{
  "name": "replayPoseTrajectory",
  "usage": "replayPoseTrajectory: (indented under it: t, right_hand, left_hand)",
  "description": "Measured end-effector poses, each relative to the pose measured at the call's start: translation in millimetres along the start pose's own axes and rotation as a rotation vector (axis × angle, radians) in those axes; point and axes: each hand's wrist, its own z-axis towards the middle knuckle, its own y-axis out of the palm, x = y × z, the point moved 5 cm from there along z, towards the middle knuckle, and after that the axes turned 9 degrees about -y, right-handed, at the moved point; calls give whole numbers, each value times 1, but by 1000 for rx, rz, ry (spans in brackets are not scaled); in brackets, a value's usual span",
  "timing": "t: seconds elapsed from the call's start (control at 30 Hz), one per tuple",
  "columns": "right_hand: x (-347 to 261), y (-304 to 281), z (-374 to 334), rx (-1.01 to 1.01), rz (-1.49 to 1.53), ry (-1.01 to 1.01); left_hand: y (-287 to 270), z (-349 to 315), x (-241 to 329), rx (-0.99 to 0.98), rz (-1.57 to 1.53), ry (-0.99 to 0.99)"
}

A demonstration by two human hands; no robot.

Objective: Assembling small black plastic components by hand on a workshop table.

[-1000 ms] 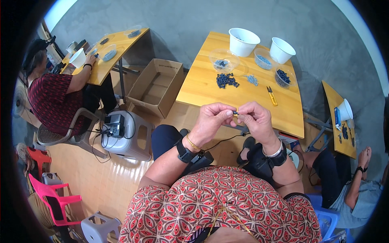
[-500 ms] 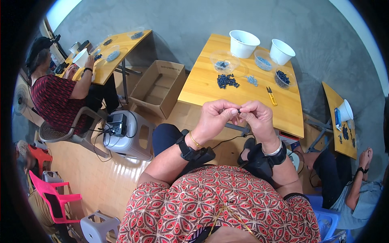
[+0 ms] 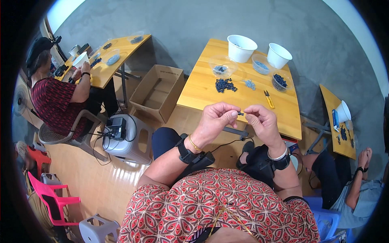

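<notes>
In front of the table's near edge, my left hand [image 3: 219, 120] pinches a small dark plastic piece [image 3: 240, 114] between thumb and forefinger. My right hand [image 3: 262, 120] is at the other end of that piece, thumb and forefinger drawn together. Whether anything tiny sits in those right fingertips is too small to tell. Beyond my hands lie a pile of dark plastic pieces [image 3: 225, 85] and a smaller pile of light grey-blue pieces [image 3: 250, 84]. Yellow-handled thread snips [image 3: 269, 99] rest to their right.
The wooden table [image 3: 194, 94] also bears two white tubs [image 3: 242, 53] [image 3: 279, 59] and clear bowls [image 3: 222, 72] [image 3: 261, 69] [image 3: 279, 85] of small parts. A cardboard box [image 3: 156, 106] stands left of it. A co-worker [image 3: 60, 97] sits at the left table; another person [image 3: 360, 194] sits at right.
My right hand has drawn slightly to the right from my left, so more of the dark piece shows between them. The view has shifted a little.
</notes>
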Motion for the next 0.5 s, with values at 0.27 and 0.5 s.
replayPoseTrajectory:
  t: [0.27,0.5]
  right_hand:
    - [6,6,5,18,-101,-58]
    - [47,3,8,114,-169,-69]
  left_hand:
    - [-2,9,-4,27,-25,-59]
    - [-14,41,-35,43,-161,-68]
